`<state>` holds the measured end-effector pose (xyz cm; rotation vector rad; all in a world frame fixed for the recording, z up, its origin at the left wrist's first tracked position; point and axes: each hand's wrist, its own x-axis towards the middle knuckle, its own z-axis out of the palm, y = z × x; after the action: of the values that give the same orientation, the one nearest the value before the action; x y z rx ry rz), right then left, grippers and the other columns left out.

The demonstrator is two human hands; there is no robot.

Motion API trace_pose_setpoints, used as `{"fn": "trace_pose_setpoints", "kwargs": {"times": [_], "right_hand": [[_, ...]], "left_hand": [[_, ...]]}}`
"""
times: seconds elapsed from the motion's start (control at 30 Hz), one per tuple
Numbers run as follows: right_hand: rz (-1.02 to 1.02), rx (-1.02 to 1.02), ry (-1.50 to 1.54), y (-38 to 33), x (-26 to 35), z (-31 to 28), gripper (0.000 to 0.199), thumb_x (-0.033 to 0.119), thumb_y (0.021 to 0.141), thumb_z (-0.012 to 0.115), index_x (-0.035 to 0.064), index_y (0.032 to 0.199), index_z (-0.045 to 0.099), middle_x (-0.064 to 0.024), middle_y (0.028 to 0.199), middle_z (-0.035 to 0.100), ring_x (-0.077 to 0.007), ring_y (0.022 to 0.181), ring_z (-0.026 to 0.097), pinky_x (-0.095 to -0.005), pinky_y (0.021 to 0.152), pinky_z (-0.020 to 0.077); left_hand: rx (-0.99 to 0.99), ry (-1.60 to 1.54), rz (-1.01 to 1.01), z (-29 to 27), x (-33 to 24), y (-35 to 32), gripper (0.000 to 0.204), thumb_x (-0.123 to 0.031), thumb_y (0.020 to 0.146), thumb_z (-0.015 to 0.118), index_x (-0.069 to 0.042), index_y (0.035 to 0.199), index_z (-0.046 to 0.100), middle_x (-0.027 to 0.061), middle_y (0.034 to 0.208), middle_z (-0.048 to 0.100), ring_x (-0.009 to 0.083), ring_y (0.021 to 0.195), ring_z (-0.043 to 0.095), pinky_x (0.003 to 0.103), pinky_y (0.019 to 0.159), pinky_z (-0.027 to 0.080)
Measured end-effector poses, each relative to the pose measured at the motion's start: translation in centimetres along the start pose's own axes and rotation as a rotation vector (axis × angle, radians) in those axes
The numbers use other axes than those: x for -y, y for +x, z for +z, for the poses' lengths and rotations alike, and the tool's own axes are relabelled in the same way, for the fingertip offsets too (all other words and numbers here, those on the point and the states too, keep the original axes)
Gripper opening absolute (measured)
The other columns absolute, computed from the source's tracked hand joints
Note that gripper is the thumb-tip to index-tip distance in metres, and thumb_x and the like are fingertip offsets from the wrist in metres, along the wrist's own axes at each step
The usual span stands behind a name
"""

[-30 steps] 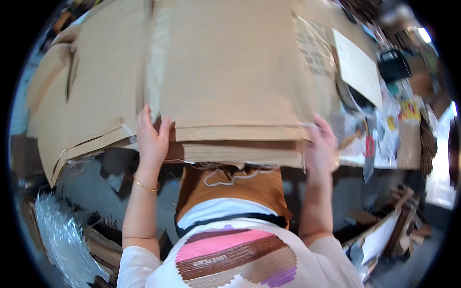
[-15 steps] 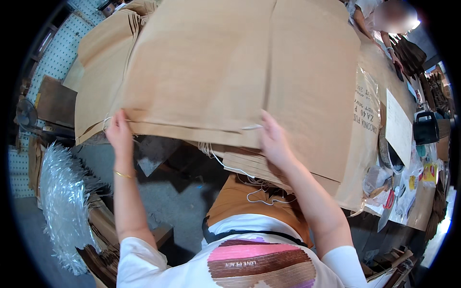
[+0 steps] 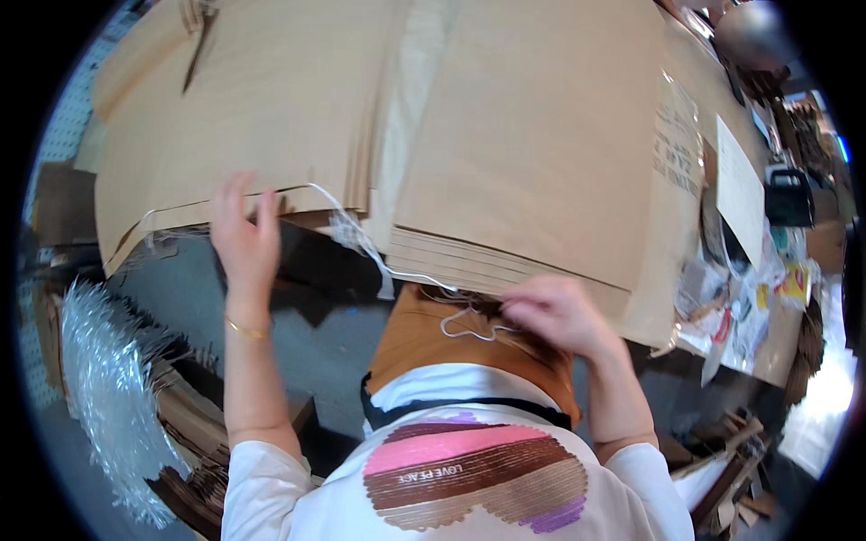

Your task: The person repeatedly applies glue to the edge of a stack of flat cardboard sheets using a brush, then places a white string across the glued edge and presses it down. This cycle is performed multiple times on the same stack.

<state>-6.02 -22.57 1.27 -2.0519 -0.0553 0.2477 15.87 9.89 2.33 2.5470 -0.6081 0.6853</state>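
Left hand (image 3: 245,239) extended, fingers (image 3: 234,189) parted, at paper stack (image 3: 253,117) (right hand (image 3: 561,311) curled)

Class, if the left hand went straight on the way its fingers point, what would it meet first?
Most likely the left stack of brown paper, since the left hand points forward over its near edge. Depth is unclear, so the fingertips may be touching it.
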Motion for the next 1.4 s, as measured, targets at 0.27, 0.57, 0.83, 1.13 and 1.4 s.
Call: {"fn": "trace_pose_setpoints", "kwargs": {"times": [0.27, 0.57, 0.83, 1.13, 1.4], "right_hand": [[0.704, -0.660, -1.117, -21.1, -7.3, -13.6, 0.049, 0.001, 0.080, 0.053, 0.0094, 0.128, 0.053, -0.0131, 0.097, 0.052, -0.0324, 0.085, 0.058, -0.0405, 0.074, 0.0486], [0.329, -1.448, -0.302, -22.3, -6.6, -19.9, 0.011, 0.007, 0.082, 0.070, -0.0011, 0.083, 0.063, 0.0002, 0.069, 0.062, -0.0053, 0.057, 0.053, -0.0224, 0.050, 0.0412], [0.555, -1.634, -0.254, -19.2, -17.9, -28.2, 0.033, 0.025, 0.077, 0.075, -0.0056, 0.080, 0.064, -0.0113, 0.068, 0.065, -0.0155, 0.052, 0.061, -0.0291, 0.053, 0.0481], [0.708, -1.512, -0.293, -17.7, -12.4, -28.7, 0.042, 0.033, 0.077, 0.074, -0.0076, 0.076, 0.062, -0.0103, 0.060, 0.064, -0.0198, 0.058, 0.065, -0.0330, 0.060, 0.0512], [0.858, -1.340, -0.757, -18.3, -10.5, -32.5, 0.052, 0.042, 0.080, 0.064, -0.0099, 0.086, 0.064, -0.0267, 0.083, 0.065, -0.0392, 0.084, 0.065, -0.0443, 0.077, 0.0485]], "left_hand": [[0.382, -0.360, -0.011, 6.4, -12.2, -3.4, 0.048, -0.015, 0.084, 0.064, 0.005, 0.124, 0.047, 0.0230, 0.122, 0.052, 0.0362, 0.116, 0.050, 0.040, 0.098, 0.040], [0.525, -0.874, -0.365, 9.3, -9.6, -4.2, 0.053, -0.005, 0.091, 0.052, 0.008, 0.138, 0.031, 0.0165, 0.141, 0.038, 0.0237, 0.129, 0.039, 0.033, 0.107, 0.030], [0.569, -0.520, 0.551, 4.3, -19.1, -9.3, 0.011, -0.004, 0.073, 0.067, -0.006, 0.078, 0.058, 0.0104, 0.072, 0.057, 0.0279, 0.068, 0.056, 0.038, 0.060, 0.045], [0.810, -0.021, 0.626, 14.0, -13.6, -17.9, 0.026, -0.018, 0.081, 0.060, -0.010, 0.105, 0.066, 0.0157, 0.098, 0.064, 0.0324, 0.090, 0.061, 0.041, 0.078, 0.049], [1.039, -0.206, 0.477, 8.9, -15.5, -15.4, 0.011, -0.006, 0.078, 0.059, -0.007, 0.089, 0.063, 0.0140, 0.089, 0.062, 0.0333, 0.087, 0.059, 0.043, 0.073, 0.047]]}}
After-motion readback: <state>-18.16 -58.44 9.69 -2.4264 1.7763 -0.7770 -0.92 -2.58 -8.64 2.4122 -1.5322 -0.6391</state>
